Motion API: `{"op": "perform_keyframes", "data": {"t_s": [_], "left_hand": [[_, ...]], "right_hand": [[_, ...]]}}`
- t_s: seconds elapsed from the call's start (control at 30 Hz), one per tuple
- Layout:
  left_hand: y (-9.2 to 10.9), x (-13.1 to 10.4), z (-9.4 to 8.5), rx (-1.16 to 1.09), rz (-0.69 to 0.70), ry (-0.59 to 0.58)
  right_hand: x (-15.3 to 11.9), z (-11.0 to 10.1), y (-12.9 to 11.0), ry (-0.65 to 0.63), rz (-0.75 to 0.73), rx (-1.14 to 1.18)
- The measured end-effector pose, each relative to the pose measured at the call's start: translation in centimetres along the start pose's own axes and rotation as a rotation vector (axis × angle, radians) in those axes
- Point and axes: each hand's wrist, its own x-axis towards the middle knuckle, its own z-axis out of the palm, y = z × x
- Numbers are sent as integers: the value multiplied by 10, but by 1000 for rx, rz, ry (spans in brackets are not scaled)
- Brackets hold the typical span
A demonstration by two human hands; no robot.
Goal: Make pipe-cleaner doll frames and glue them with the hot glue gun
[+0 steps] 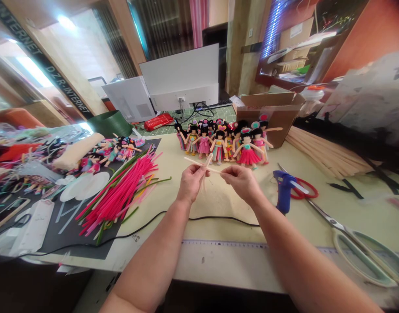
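Observation:
My left hand [194, 180] pinches cream-coloured pipe cleaners [209, 160] over the middle of the table. One stands up as a narrow bent loop, and another lies across it, sticking out to the left. Between thumb and fingers, my right hand [240, 180] grips the right end of the crosswise one. Just beyond both hands stands a group of small pipe-cleaner dolls [219, 141] with black hair and bright skirts. To the right of my right hand is a blue glue gun [283, 191]. How the pipe cleaners join is partly hidden by my fingers.
At left lies a bundle of red and green pipe cleaners [121, 191]. Large scissors [359, 248] and red-handled scissors [308, 190] lie at right. A black cord [219, 218] crosses the table before a ruler [225, 244]. Behind stand a cardboard box [267, 113] and a monitor [182, 78].

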Motion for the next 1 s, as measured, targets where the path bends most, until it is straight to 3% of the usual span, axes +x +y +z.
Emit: {"op": "perform_keyframes", "data": {"t_s": [0.13, 0.33, 1.0], "left_hand": [[7, 0, -3, -69, -110, -42], [8, 1, -7, -30, -153, -71], [7, 0, -2, 33, -41, -14]], "right_hand": [[1, -2, 2, 7, 7, 16], [2, -3, 2, 18, 4, -20], [0, -6, -3, -40, 55, 50]]}}
